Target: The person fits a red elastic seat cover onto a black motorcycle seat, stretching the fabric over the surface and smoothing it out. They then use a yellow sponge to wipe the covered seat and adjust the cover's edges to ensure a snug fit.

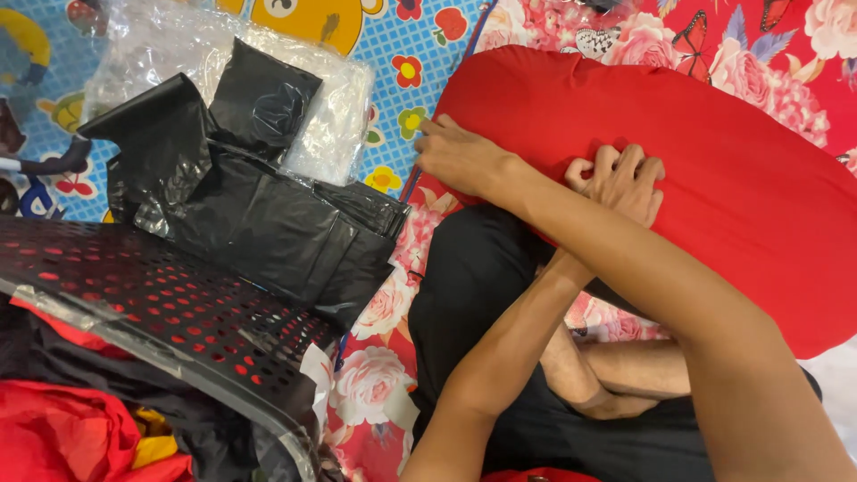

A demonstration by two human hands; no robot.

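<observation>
Arms: two bare arms are crossing each other close to the camera, over the person's black shorts and folded legs.
Right hand (460, 156): it is lying flat on the near left edge of the red cushion (714, 178), fingers pressing down on the cloth.
Left hand (622, 178): it is curling into a fist on the red cushion, bunching a bit of the red cloth in its fingers.
Red cushion: it is lying on the flowery red mat (384, 312), right in front of the person, under both hands.
Black bags (259, 214): a folded pile is sitting to the left, well apart from the hands.
Clear plastic (339, 107): it is lying under and behind the black bags, on the blue mat (393, 45) with cartoon flowers.
Black basket (152, 303): its lid with many holes is sticking up at the lower left, with red and yellow cloth (80, 437) under it.
Hard to see: the far right end of the cushion is getting cut off by the picture edge, and the right arm is hiding part of its near side.
</observation>
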